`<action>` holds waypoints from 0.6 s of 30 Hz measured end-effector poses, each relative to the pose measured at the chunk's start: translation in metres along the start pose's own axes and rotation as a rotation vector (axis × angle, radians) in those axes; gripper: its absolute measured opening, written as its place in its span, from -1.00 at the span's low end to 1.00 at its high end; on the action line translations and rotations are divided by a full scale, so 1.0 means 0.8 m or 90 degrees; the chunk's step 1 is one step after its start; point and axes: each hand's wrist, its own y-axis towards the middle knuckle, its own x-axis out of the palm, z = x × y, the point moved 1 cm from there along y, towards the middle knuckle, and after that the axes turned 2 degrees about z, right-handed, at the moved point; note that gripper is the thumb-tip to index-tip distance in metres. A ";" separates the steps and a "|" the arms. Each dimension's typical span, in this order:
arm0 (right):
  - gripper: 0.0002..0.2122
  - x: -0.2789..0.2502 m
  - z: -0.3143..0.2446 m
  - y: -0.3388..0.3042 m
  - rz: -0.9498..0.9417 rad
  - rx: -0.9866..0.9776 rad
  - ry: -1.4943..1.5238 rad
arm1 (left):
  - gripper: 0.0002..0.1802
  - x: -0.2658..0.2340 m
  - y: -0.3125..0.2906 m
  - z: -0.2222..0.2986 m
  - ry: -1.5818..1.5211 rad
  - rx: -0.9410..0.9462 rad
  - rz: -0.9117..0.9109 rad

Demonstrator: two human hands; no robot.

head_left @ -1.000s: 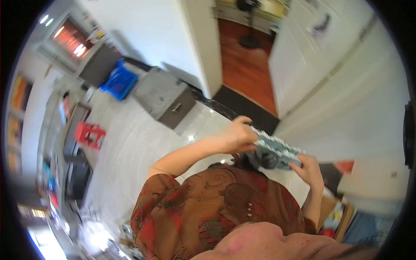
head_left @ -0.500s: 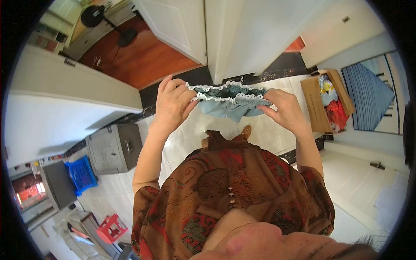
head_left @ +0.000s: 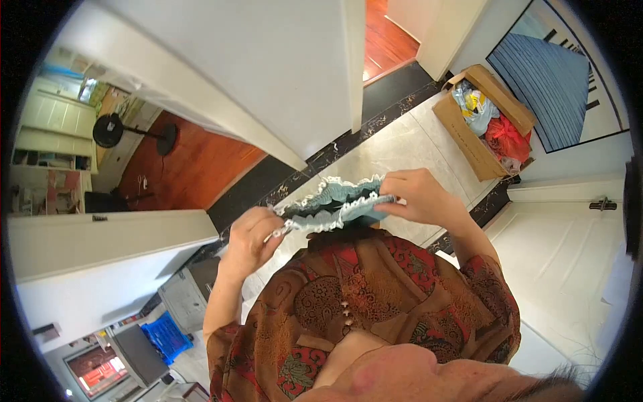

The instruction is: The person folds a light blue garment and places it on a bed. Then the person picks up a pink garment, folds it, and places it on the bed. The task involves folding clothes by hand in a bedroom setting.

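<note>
Between my two hands a light blue-green cloth piece (head_left: 367, 213) with a gathered, elastic-looking mouth and white lace trim is held up in front of my chest. Its mouth gapes upward, showing darker folds inside; what kind of cloth item it is, I cannot tell. My left hand (head_left: 251, 241) pinches the left end of the trimmed edge, with fingers and thumb closed. At the other end my right hand (head_left: 420, 197) grips the edge, thumb in front and fingers over the top. The left end hangs lower than the right. Most of the cloth's lower part is hidden.
An open cardboard box (head_left: 462, 144) with plastic bags stands at the right, below a framed picture (head_left: 546, 84). White doors (head_left: 261, 74) stand ahead. A black fan (head_left: 110, 130) is in the room at left. A blue crate (head_left: 164, 338) sits at lower left.
My view has turned to the right. The cloth has come lower and closer to my chest, and its left end has dipped. Both hands keep hold of it.
</note>
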 end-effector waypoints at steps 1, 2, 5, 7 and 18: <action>-0.79 -0.017 0.011 -0.005 0.025 0.010 0.045 | -0.74 0.008 0.016 0.005 -0.036 -0.031 0.026; -0.79 -0.032 0.022 -0.009 0.049 0.019 0.090 | -0.73 0.015 0.034 0.006 -0.039 -0.063 0.055; -0.68 -0.059 0.071 -0.020 0.104 0.059 0.068 | -0.71 0.045 0.089 0.005 -0.055 -0.100 0.090; -0.58 -0.069 0.098 -0.013 0.181 0.058 -0.029 | -0.72 0.073 0.120 0.002 -0.059 -0.090 0.073; -0.80 -0.118 0.230 -0.037 0.020 0.341 -0.169 | -0.70 0.210 0.302 -0.128 -0.245 -0.066 -0.037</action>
